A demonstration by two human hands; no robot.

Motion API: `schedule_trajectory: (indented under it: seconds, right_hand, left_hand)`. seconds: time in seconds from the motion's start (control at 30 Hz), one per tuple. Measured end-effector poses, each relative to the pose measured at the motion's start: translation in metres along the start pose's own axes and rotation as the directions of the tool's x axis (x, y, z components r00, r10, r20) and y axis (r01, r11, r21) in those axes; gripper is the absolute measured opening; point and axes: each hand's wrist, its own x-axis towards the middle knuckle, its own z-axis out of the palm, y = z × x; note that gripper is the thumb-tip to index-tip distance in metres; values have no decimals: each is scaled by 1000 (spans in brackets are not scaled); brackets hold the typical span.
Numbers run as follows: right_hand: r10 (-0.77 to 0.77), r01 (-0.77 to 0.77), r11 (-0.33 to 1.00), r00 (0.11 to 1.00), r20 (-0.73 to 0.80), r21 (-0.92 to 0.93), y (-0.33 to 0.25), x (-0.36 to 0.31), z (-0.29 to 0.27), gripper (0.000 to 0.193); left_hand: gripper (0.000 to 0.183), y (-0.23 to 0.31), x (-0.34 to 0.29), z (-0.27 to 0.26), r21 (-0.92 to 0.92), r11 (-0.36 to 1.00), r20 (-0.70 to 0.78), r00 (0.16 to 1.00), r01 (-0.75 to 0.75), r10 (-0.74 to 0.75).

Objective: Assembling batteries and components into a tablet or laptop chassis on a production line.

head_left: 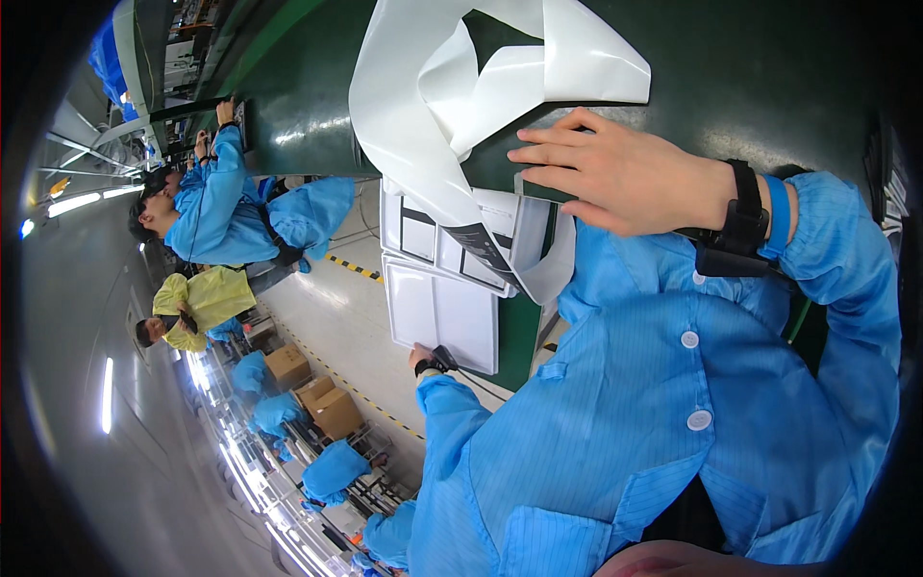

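My right hand is stretched out with its fingers spread, palm down at the edge of the dark green table. Nothing is held in it. Just beyond its fingertips lies a long, glossy white sheet strip, curled and folded over itself, with one end hanging off the edge. On the left, my left hand grips the edge of a shallow white tray, its fingers partly hidden. A second white tray with dark-printed pieces sits against the first, partly covered by the hanging strip.
The dark green table spans the far side. A person in blue works at its left end, and a person in yellow stands farther off. Cardboard boxes and several workers line another bench. Striped tape marks the floor.
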Motion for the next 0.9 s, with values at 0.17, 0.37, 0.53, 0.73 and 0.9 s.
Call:
schedule_trajectory:
  seconds: [0.17,0.37,0.53,0.73,0.9]
  right_hand:
    - [18,-17,1000,1000,-11,14,-1,-3,-3,44]
    - [19,-18,999,1000,-9,51,-1,0,-4,42]
    - [26,-26,999,1000,-10,38,1,-3,-4,42]
    - [30,-30,999,1000,-6,32,1,-3,-1,41]
    - [9,-9,1000,999,-35,22,2,-2,-8,41]
  left_hand:
    - [38,27,-3,-5,810,445,204,895,-382,397]
    - [29,93,-23,-7,671,586,245,882,-453,401]
    - [25,111,-19,10,501,827,6,957,-254,290]
    - [27,116,-18,24,177,984,-228,972,-14,55]
    - [32,114,-28,10,-164,975,-374,905,152,-204]
